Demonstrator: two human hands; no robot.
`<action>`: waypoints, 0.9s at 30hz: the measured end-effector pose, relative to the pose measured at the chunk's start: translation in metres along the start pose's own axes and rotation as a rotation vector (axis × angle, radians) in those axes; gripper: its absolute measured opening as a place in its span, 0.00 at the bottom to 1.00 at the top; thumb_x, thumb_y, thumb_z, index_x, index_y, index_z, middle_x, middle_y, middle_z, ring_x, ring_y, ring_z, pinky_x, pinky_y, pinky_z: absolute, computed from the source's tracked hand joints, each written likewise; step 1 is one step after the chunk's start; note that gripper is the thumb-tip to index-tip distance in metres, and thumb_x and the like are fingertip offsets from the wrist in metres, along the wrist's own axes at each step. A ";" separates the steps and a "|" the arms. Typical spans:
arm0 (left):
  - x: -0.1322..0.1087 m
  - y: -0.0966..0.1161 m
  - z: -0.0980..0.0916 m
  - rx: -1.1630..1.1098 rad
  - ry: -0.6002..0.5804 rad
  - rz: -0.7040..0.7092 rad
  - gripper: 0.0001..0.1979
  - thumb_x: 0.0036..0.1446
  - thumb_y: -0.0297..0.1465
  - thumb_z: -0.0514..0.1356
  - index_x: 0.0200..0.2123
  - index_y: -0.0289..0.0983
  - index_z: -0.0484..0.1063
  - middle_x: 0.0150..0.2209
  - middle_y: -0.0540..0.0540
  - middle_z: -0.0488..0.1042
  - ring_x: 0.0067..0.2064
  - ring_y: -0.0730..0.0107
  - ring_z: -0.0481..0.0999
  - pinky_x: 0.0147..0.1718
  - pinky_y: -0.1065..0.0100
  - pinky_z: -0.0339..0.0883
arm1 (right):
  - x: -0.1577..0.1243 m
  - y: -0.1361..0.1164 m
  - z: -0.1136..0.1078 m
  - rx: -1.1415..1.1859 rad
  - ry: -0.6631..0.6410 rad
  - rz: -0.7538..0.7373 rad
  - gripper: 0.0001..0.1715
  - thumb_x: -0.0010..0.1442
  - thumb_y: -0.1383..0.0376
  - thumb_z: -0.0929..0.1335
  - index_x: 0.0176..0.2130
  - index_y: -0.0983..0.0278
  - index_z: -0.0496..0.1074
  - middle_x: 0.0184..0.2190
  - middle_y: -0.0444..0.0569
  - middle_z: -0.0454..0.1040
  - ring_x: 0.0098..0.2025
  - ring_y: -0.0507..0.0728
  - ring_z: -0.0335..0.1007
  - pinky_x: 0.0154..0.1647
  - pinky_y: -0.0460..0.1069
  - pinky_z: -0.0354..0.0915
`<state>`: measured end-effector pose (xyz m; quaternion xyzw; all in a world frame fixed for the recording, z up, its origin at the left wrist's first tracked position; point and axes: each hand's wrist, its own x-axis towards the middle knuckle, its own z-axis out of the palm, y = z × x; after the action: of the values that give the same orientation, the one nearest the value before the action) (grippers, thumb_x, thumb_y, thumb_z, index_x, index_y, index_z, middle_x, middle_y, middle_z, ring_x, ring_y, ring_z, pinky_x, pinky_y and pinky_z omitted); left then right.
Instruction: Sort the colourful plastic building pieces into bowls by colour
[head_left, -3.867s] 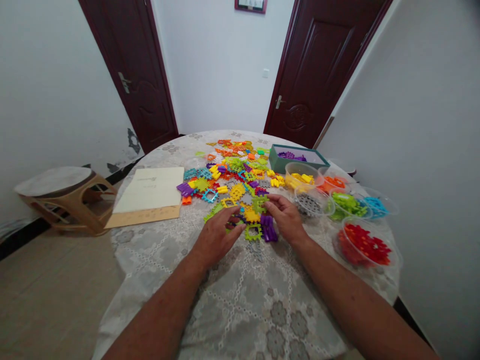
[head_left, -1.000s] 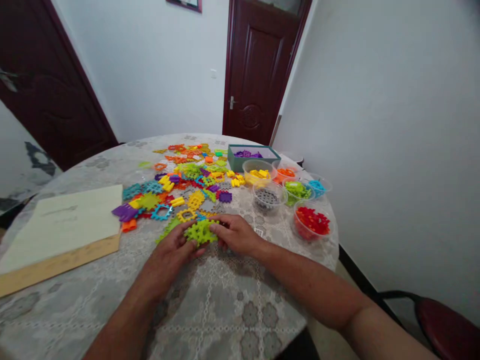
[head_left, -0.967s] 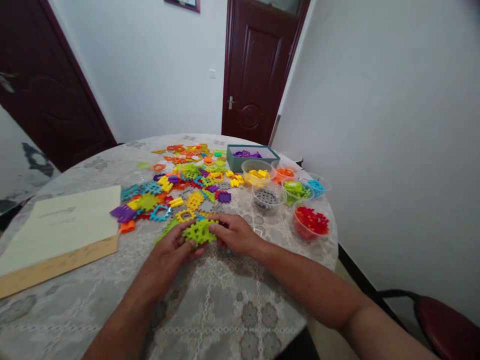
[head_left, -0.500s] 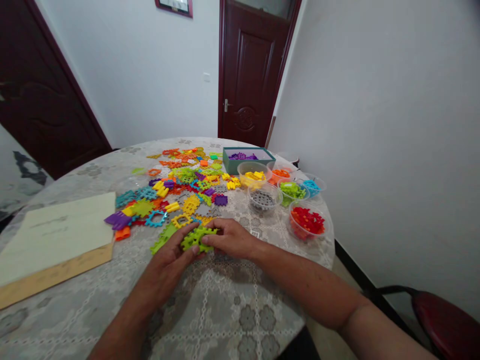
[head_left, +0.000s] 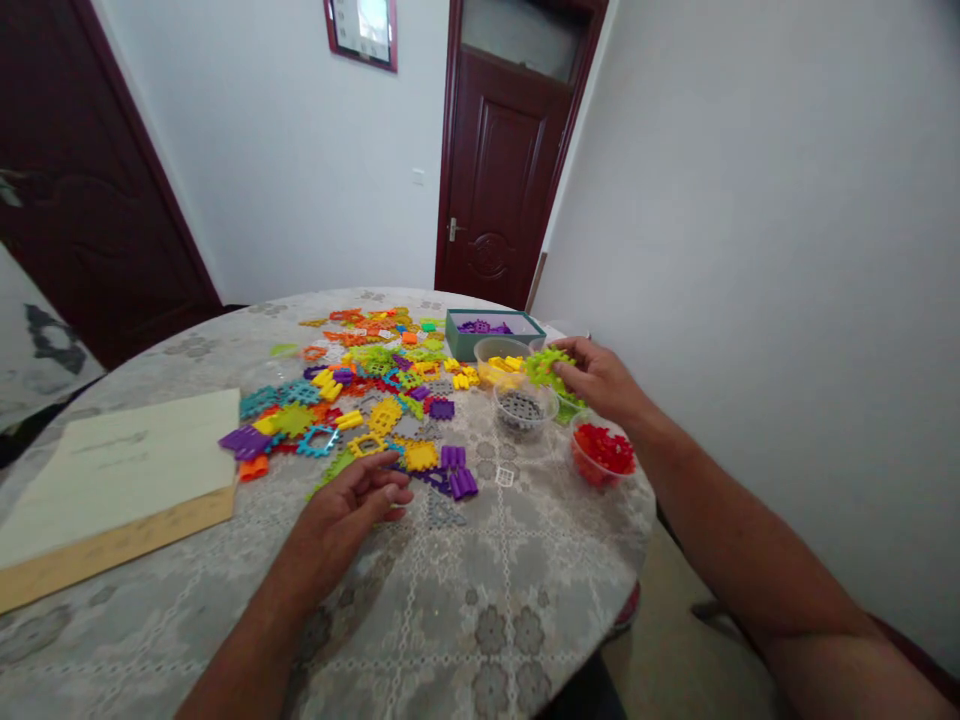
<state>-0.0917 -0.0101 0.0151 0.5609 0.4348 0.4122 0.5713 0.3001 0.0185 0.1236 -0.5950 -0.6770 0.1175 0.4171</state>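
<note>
My right hand [head_left: 600, 378] pinches a lime green toothed piece [head_left: 547, 368] above the bowl of green pieces [head_left: 568, 405], which it partly hides. My left hand [head_left: 360, 505] is near the close edge of the pile, fingers apart and slightly curled, with nothing in it. Purple tube pieces [head_left: 459, 473], a yellow square piece [head_left: 420, 456] and a grey triangular piece [head_left: 445, 512] lie just right of it.
Bowls of red [head_left: 602, 452], grey [head_left: 523, 408] and yellow pieces [head_left: 504, 364] stand at the right. Behind them sits a green box [head_left: 495, 335] with purple pieces. A mixed colourful pile spreads across the middle; a paper sheet [head_left: 120, 460] lies on cardboard [head_left: 127, 538] at left.
My right hand has moved right and away from my left hand, carrying the green piece to the bowls. My left hand has let go of it and opened. The view has shifted slightly.
</note>
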 end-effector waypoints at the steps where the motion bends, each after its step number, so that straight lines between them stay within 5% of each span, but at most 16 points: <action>1: 0.000 0.000 0.000 0.004 0.002 0.004 0.32 0.56 0.48 0.69 0.57 0.36 0.71 0.47 0.37 0.82 0.46 0.53 0.84 0.44 0.53 0.81 | 0.008 0.016 -0.014 -0.101 0.008 0.009 0.23 0.63 0.59 0.69 0.56 0.64 0.73 0.36 0.47 0.77 0.29 0.52 0.68 0.30 0.46 0.65; 5: 0.000 0.004 0.000 0.015 0.050 0.020 0.31 0.53 0.49 0.70 0.54 0.36 0.74 0.47 0.38 0.83 0.44 0.54 0.84 0.43 0.54 0.82 | 0.025 0.068 -0.041 -0.434 0.010 0.072 0.22 0.62 0.61 0.69 0.54 0.66 0.75 0.39 0.52 0.80 0.34 0.55 0.73 0.38 0.48 0.68; 10: 0.001 0.006 -0.007 0.008 0.170 0.033 0.29 0.53 0.49 0.70 0.51 0.36 0.75 0.43 0.40 0.84 0.41 0.56 0.85 0.42 0.56 0.82 | 0.017 0.094 -0.033 -0.605 -0.186 0.096 0.21 0.61 0.65 0.70 0.54 0.64 0.77 0.46 0.55 0.82 0.42 0.57 0.78 0.46 0.49 0.70; 16: 0.000 0.008 -0.017 -0.012 0.325 0.094 0.24 0.53 0.45 0.69 0.48 0.36 0.76 0.38 0.44 0.83 0.36 0.59 0.84 0.40 0.57 0.83 | 0.009 0.090 -0.032 -0.583 -0.287 0.083 0.16 0.59 0.63 0.71 0.46 0.64 0.81 0.42 0.54 0.83 0.39 0.57 0.78 0.43 0.48 0.69; 20: -0.002 0.015 -0.021 0.040 0.554 0.152 0.19 0.55 0.41 0.67 0.46 0.37 0.78 0.36 0.47 0.82 0.34 0.64 0.83 0.39 0.61 0.82 | 0.005 0.087 -0.037 -0.547 -0.353 0.028 0.16 0.61 0.60 0.68 0.43 0.65 0.82 0.39 0.53 0.83 0.37 0.57 0.76 0.40 0.48 0.68; 23: -0.003 0.018 -0.028 0.111 0.711 0.203 0.17 0.56 0.40 0.65 0.46 0.37 0.78 0.36 0.47 0.82 0.35 0.65 0.83 0.39 0.62 0.80 | 0.000 0.081 -0.036 -0.518 -0.316 -0.007 0.18 0.63 0.60 0.65 0.41 0.65 0.82 0.38 0.53 0.83 0.36 0.57 0.76 0.39 0.49 0.68; 27: -0.004 0.013 -0.043 0.348 0.760 0.213 0.15 0.60 0.40 0.61 0.46 0.38 0.77 0.41 0.44 0.82 0.43 0.60 0.82 0.45 0.60 0.78 | -0.012 0.047 -0.020 -0.475 -0.195 -0.102 0.18 0.66 0.59 0.63 0.44 0.61 0.81 0.41 0.52 0.83 0.39 0.58 0.77 0.42 0.51 0.69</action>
<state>-0.1336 -0.0014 0.0287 0.4989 0.6170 0.5666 0.2220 0.3467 0.0135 0.1001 -0.6271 -0.7518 -0.0091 0.2038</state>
